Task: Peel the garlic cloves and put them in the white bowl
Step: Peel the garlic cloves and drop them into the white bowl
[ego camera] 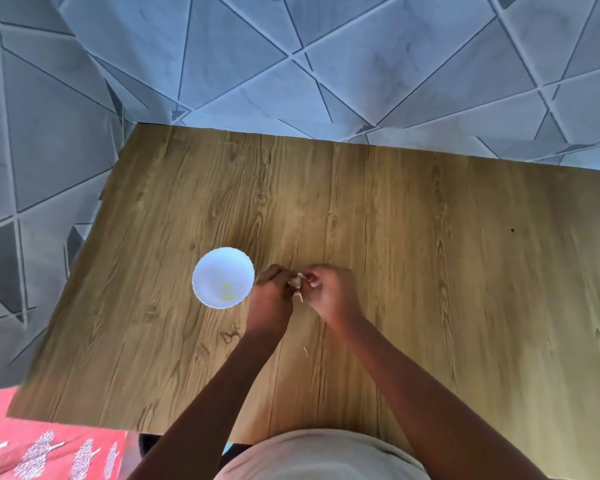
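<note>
Papery skin hung loose from the garlic clove (296, 283), which we held above the table (430, 237) just right of the white bowl (223, 277), our left hand (272, 296) and right hand (329, 292) each closing a fingertip grip on it. We judged that a hard tug could flick the small clove onto the table. It looked pale and partly skinned, and two yellowish peeled pieces (226, 292) lay in the bowl.

The wood-grain surface (430, 237) carried a white bowl (205, 271) left of its middle, with pale yellow peeled cloves (226, 292) inside. A thin scrap of garlic skin (306, 352) lay nearer the front edge.
</note>
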Available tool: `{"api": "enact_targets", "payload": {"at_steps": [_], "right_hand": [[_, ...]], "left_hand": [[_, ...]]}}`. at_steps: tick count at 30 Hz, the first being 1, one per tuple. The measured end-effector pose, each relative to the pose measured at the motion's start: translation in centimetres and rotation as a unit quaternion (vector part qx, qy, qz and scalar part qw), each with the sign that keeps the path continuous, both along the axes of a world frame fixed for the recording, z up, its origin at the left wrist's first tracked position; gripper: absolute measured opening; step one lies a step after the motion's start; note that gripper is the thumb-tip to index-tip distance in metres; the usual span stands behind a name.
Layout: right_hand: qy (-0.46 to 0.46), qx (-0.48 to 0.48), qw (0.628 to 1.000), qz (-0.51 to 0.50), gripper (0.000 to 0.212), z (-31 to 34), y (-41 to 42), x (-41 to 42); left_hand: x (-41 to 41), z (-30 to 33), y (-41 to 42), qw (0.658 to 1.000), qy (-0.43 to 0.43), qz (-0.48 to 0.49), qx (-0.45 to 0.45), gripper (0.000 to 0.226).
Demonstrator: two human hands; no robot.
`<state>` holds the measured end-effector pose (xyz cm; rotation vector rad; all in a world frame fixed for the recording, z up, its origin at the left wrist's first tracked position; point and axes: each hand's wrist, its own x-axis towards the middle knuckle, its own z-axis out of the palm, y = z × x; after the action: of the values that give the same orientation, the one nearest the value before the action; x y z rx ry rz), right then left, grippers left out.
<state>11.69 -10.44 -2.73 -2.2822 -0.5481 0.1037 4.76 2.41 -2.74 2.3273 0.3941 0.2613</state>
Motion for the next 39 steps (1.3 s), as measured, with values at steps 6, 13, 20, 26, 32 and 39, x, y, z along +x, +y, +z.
{"api": "enact_targets", "payload": {"at_steps": [6,13,20,26,32,39], "right_hand": [[-0.023,-0.047,0.997,0.053,0.011,-0.2,0.1,1.0],[0.030,0.023,0.999,0.017,0.015,0.4,-1.1,0.5],[0.127,0.053,0.990,-0.036,0.014,1.9,-3.0,-2.1],[0.209,0.024,0.978,0.017,0.011,2.8,-4.8,-6.2],[0.241,-0.075,0.967,0.020,0.013,2.5,-3.8,-8.3],[0.258,-0.142,0.955,-0.035,0.018,3.0,-2.3,-7.9]], "left_hand": [[0.1,0.0,-0.1,1.000,-0.007,-0.009,0.017,0.036],[-0.1,-0.2,-0.3,1.000,-0.010,-0.016,0.017,0.033],[-1.8,0.1,-0.6,0.999,-0.033,-0.020,-0.011,0.039],[-7.3,-1.1,-0.4,0.998,-0.020,-0.055,-0.029,0.048],[-11.1,-2.2,-0.4,0.994,-0.048,-0.096,-0.013,0.032],[-11.1,-2.7,-0.3,0.993,-0.065,-0.093,-0.023,0.025]]}}
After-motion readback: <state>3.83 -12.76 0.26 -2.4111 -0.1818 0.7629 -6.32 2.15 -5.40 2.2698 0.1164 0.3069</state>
